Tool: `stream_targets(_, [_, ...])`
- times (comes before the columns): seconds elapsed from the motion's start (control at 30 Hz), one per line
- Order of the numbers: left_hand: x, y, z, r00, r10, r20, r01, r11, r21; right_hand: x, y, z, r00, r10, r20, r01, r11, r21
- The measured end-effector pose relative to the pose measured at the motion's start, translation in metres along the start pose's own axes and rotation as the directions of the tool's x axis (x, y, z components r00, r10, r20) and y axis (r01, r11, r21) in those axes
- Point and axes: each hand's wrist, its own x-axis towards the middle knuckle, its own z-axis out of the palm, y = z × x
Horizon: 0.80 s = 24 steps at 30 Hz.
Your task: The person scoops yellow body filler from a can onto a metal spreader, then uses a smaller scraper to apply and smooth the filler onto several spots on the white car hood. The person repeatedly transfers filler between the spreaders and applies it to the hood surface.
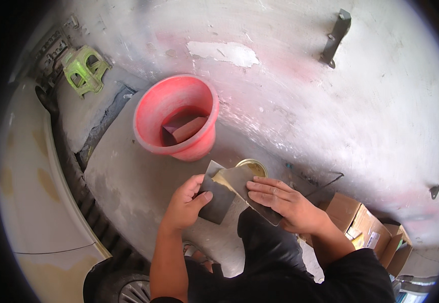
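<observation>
My left hand point(189, 202) grips a dark, flat spreader plate point(216, 202) between thumb and fingers. A second dark spreader plate point(266, 206) lies under the spread fingers of my right hand point(287, 202), its thumb hidden behind. The two plates meet near their upper corners, and yellowish body filler point(224, 181) sits along the edge of the right one. Just beyond them, partly covered by the right plate, stands a round open tin point(260, 166) with yellowish matter inside.
A red plastic bucket point(211, 128) holding liquid and a block stands on the floor ahead. At left is a car body panel point(49, 223) with filler patches, above a wheel point(134, 289). A green stool point(85, 72) stands farther off; cardboard boxes point(369, 227) sit right, beside the wall.
</observation>
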Motion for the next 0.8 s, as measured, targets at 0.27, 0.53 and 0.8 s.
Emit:
stream_targets(0.27, [-0.002, -0.004, -0.003, 0.964, 0.189, -0.186, -0.153, 0.97, 0.19, 0.033, -0.008, 0.017, 0.997, 0.033, -0.069, -0.038, 0.996, -0.08])
stream_targets(0.53, [-0.006, -0.003, -0.006, 0.937, 0.294, -0.188, -0.248, 0.94, 0.234, 0.065, -0.007, 0.031, 0.99, 0.053, -0.13, -0.068, 0.992, -0.109])
stream_targets(0.8, [-0.012, 0.001, -0.013, 0.932, 0.331, -0.15, -0.308, 0.938, 0.157, 0.065, 0.029, 0.021, 0.958, 0.28, -0.07, -0.277, 0.96, 0.047])
